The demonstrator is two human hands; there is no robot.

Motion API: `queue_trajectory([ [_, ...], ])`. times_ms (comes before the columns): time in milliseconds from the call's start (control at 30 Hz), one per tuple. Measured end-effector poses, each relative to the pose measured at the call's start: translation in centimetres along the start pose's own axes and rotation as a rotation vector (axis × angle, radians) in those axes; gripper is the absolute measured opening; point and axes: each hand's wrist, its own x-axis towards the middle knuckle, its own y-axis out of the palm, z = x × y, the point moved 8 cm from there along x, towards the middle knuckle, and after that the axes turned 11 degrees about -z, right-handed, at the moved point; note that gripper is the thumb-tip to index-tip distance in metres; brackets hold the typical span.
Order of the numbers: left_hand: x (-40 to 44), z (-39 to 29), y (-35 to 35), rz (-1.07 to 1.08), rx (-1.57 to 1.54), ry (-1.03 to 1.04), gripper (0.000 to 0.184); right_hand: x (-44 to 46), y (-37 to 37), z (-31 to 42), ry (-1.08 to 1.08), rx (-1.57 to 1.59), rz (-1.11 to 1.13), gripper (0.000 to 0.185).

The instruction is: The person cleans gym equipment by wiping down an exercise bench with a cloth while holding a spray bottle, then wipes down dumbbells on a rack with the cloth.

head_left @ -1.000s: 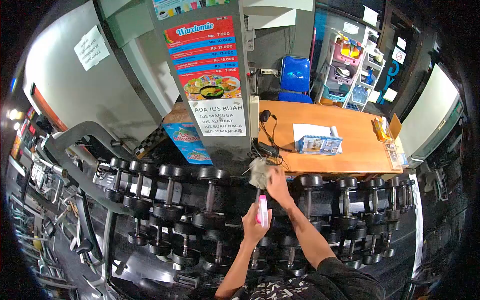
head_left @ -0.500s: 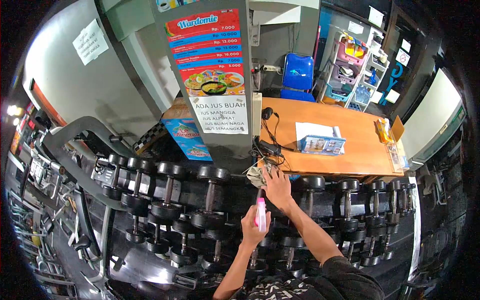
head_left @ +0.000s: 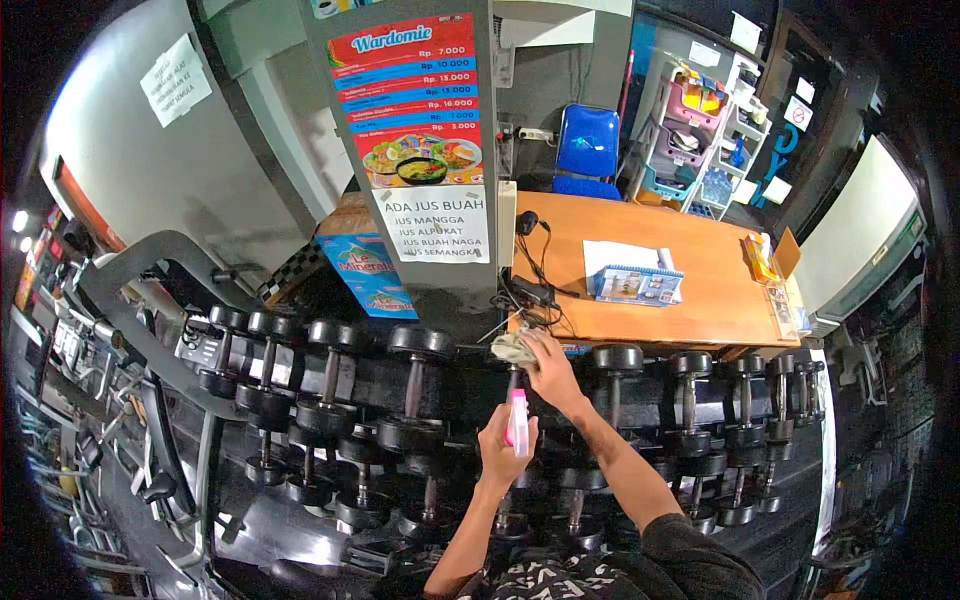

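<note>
My left hand (head_left: pixel 507 455) is closed around a pink and white spray bottle (head_left: pixel 518 418), held upright in front of the dumbbell rack. Just beyond it, my right hand (head_left: pixel 556 378) grips a pale, crumpled cloth (head_left: pixel 512 347). The cloth covers the upper end of a dumbbell, whose dark handle (head_left: pixel 514 380) shows below it. Most of that dumbbell is hidden by the cloth, the bottle and my hands. On either side stand a black dumbbell (head_left: pixel 414 390) to the left and another dumbbell (head_left: pixel 618 385) to the right.
Behind the rack is an orange desk (head_left: pixel 570 235) with cables (head_left: pixel 535 290) and a desk calendar (head_left: pixel 636 283). A grey pillar (head_left: pixel 455 290) with a menu poster (head_left: pixel 405 100) rises beside it. Gym machine frames (head_left: pixel 200 490) stand at the left; a lower dumbbell row lies nearer me.
My right hand has shifted slightly on the cloth, which shows more of its top now. The left hand still holds the spray bottle. The whole view has moved a little.
</note>
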Motion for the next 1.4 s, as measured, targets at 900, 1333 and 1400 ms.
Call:
queue_trajectory([
  [900, -0.1, 1.3, -0.1, 0.043, 0.045, -0.031, 0.027, 7.0, 7.5, -10.2, 0.148, 0.007, 1.126, 0.049],
  [1333, -0.4, 1.4, -0.7, 0.006, 0.032, -0.071, 0.026, 5.4, 14.0, -8.2, -0.021, -0.031, 1.116, 0.044],
  [1400, 0.1, 1.4, -0.9, -0.009, 0.017, -0.078, 0.026, 7.3, 12.4, -6.9, 0.014, -0.012, 1.208, 0.048],
])
